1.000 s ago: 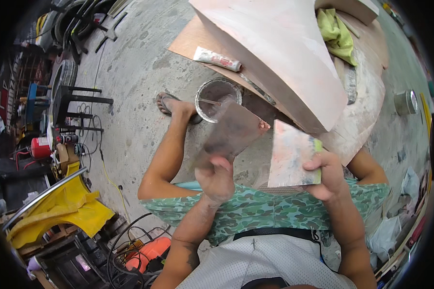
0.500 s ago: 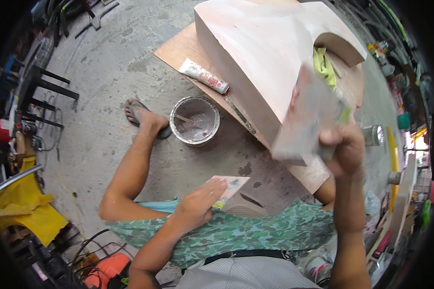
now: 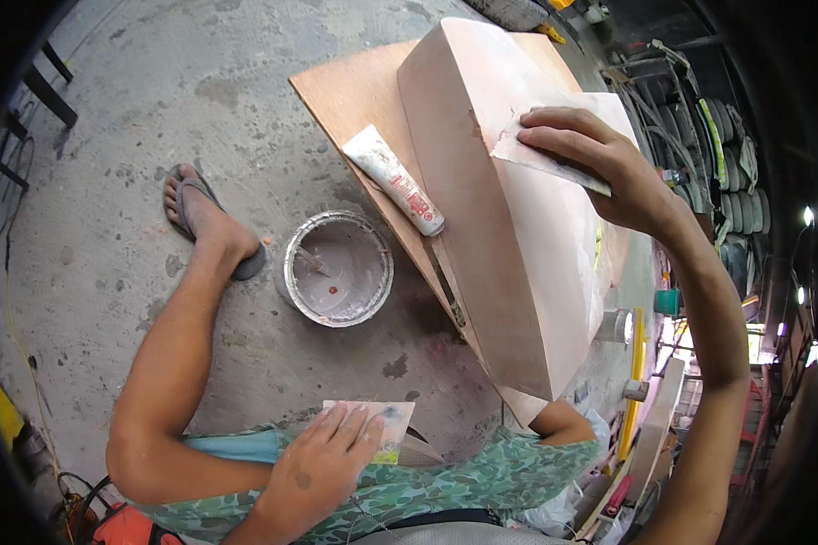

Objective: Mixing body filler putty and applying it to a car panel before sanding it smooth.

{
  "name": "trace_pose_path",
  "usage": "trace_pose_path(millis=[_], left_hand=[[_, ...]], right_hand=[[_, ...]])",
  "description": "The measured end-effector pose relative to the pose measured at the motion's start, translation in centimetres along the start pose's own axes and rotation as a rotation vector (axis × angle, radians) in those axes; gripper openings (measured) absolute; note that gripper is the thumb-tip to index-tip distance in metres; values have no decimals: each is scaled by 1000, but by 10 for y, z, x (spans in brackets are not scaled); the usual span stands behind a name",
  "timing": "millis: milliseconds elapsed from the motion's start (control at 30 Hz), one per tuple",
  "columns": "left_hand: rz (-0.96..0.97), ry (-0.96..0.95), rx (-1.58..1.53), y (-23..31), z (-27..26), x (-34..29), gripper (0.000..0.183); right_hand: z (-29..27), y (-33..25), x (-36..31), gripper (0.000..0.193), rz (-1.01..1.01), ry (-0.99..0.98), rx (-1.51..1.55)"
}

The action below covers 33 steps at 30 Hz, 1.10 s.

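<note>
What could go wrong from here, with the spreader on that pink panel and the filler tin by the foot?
1. The right hand presses the flat spreader near the upper edge of the pink panel; a tilted blade might gouge the surface or leave ridges.
2. The open tin of filler sits on the floor close to the foot; a shift of the leg could tip it.
3. The tube lies against the panel's side on the board and may get knocked off.

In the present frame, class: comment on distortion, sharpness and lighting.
Head view: fisheye bends the plywood board edges, and a dark rim rings the picture; the right hand on the flat scraper and the left hand look sharp; daylight is soft and even on the pinkish panel, while small lamps glare at the dim right edge.
</note>
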<state>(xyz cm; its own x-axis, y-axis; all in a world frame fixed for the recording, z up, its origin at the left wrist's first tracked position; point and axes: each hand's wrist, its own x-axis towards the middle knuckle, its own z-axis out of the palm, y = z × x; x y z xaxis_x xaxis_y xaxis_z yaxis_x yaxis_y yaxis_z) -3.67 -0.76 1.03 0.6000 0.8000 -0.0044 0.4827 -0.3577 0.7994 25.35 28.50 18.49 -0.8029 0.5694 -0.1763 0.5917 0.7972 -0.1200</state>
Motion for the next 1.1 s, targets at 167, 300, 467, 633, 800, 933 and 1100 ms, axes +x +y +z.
trace_pose_path(millis=[167, 300, 467, 633, 800, 933, 1100], left_hand=[[-116, -167, -65, 6, -12, -1, 51], [-55, -129, -125, 1, -11, 6, 50], [-67, -107, -143, -10, -12, 13, 49], [-79, -78, -187, -9, -6, 21, 51], [-78, -56, -225, -9, 2, 27, 52], [-72, -44, -247, -12, 8, 33, 54], [-68, -34, -257, -16, 12, 35, 55]], right_hand=[[18, 53, 10, 52, -294, -32, -329], [18, 71, 13, 53, -373, -44, -354], [31, 87, 28, 55, -425, -71, -399], [37, 95, 33, 58, -403, -82, -371], [44, 99, 26, 61, -359, -94, -369], [49, 105, 20, 62, -329, -74, -318], [42, 104, 3, 62, -262, -86, -313]])
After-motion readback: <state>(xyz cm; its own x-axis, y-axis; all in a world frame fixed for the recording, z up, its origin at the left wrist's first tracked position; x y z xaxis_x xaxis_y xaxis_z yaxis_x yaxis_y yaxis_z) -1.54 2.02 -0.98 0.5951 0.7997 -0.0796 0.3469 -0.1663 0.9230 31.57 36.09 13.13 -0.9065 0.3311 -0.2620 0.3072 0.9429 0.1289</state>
